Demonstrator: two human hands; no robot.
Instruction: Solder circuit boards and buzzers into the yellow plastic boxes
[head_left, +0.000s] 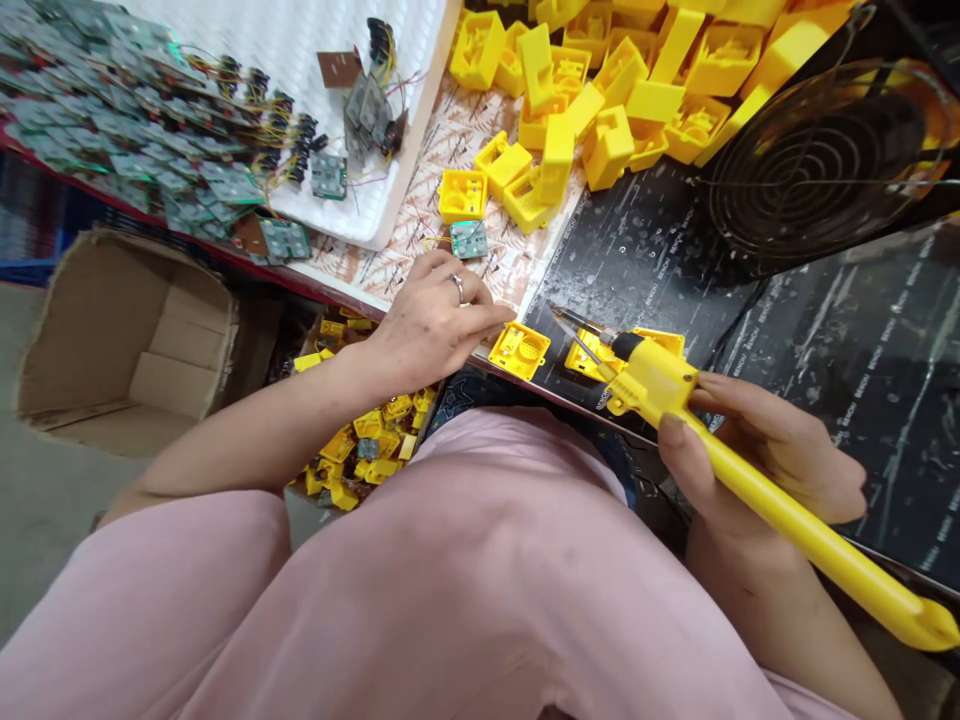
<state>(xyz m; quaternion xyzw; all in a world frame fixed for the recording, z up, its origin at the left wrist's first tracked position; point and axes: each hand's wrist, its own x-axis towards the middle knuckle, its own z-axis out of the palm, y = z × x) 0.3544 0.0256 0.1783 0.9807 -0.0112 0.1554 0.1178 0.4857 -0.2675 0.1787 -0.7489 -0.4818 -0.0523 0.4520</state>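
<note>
At frame centre, the left hand (431, 325) lies half-curled beside a yellow case (519, 350), holding nothing. The right hand (757, 450) grips an iron (750, 480); best keep its tip steady over the second case (592, 360).

A workbench (675, 240) fills the upper part of the view, its surface covered by a black printed mat (862, 340), scratched and flecked with pale scraps, and beside it a sheet of patterned paper (442, 170). A white tray (300, 40) lies on the far left part of the bench. At the upper right stands a round wire fan guard (817, 160). Below the bench edge, on the left, an open cardboard box (120, 340) sits on a grey floor (37, 500). The light is even and bright, with no hard shadows.
</note>
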